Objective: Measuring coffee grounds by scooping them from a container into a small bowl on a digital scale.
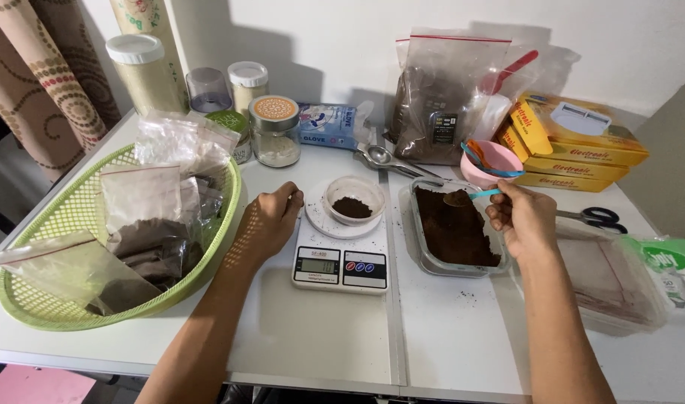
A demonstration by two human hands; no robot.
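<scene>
My right hand [523,218] grips a small teal-handled spoon [469,196] heaped with dark brown powder, held over a clear rectangular container [421,247] of the same powder. My left hand [270,221] rests loosely curled on the table, touching the left side of a white digital kitchen scale [341,265]. A small clear round cup [353,199] with some brown powder stands on the scale's platform.
A green basket [28,299] of powder-filled bags sits at left. Jars [275,129] and a glove box stand at the back. A large bag of brown powder [436,105], pink bowl [492,161], yellow boxes, scissors [600,218] and a lidded container are at right.
</scene>
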